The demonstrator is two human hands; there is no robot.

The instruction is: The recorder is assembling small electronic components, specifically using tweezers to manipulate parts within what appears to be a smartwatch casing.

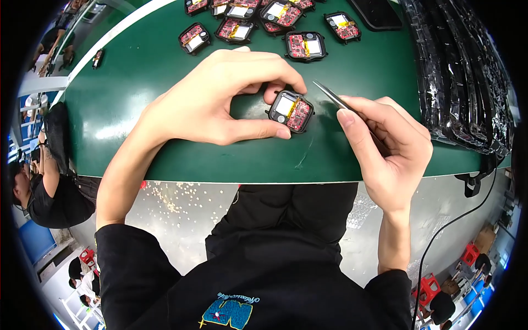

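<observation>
Between the thumb and fingers of my left hand (220,99) is a small black smartwatch case (297,111), its open side up. Inside it show a red circuit board, a white rectangular part and a strip of yellow tape. The case is held just over the green table (165,159). To its right, my right hand (388,143) is closed around metal tweezers (333,96). Their pointed tips aim up and to the left, apart from the case. The rear of the tweezers is hidden in my palm.
Several similar open watch cases (305,46) lie grouped at the table's far side. A black tray or phone-like slab (377,12) sits at the far right. Black shiny wrapped packs (456,77) line the right edge. Someone in black (58,192) is at the left.
</observation>
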